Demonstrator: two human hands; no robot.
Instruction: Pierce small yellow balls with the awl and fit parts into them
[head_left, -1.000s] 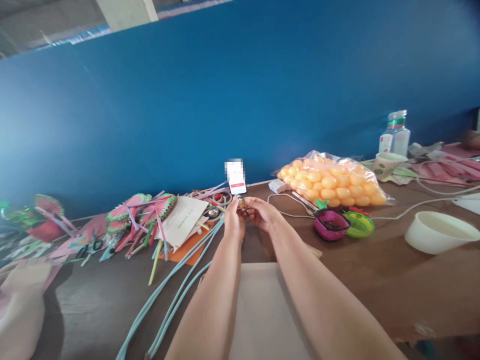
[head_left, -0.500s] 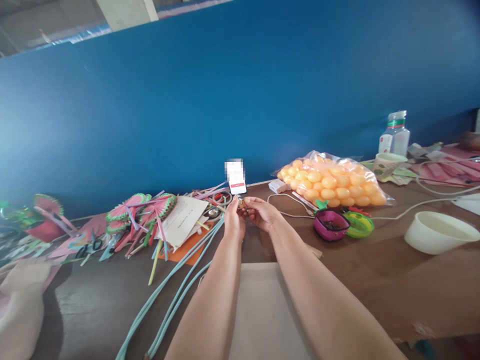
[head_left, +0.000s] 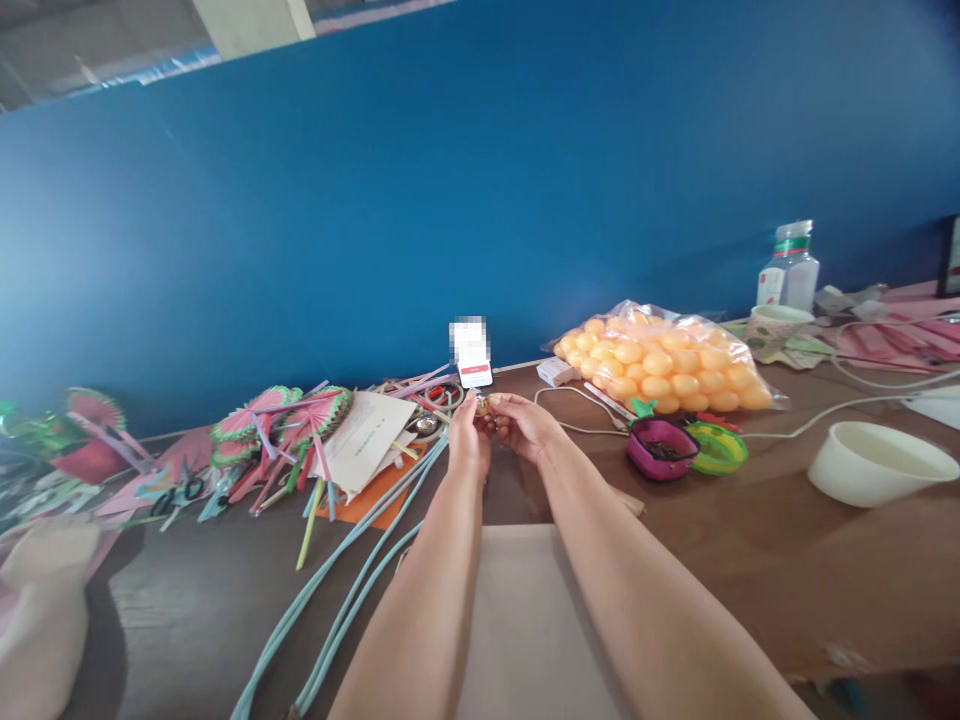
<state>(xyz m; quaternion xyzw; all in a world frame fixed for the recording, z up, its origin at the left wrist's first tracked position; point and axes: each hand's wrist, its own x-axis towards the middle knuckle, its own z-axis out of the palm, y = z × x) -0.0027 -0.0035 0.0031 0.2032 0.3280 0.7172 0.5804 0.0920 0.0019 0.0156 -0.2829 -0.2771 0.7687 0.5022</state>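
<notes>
Both my hands meet in front of the phone point(head_left: 475, 374), which leans upright against the blue wall. Between their fingertips is a small shiny gold-and-silver piece point(head_left: 481, 404), too small to name. My left hand point(head_left: 469, 445) is closed around its left side. My right hand point(head_left: 523, 424) pinches it from the right with thumb and forefinger. The fingers cover much of the piece. A smooth pale tray or board point(head_left: 525, 600) lies below my forearms, and a bundle of light blue cords point(head_left: 360, 530) runs beside my left arm.
A bag of orange balls point(head_left: 660, 360), a purple basket point(head_left: 660, 450), a green basket point(head_left: 718, 448) and a white bowl point(head_left: 855, 475) stand to the right. Paper fans point(head_left: 259, 425), a paper sheet point(head_left: 367, 440) and scissors point(head_left: 180, 492) lie left. Another person's arm point(head_left: 45, 590) rests at far left.
</notes>
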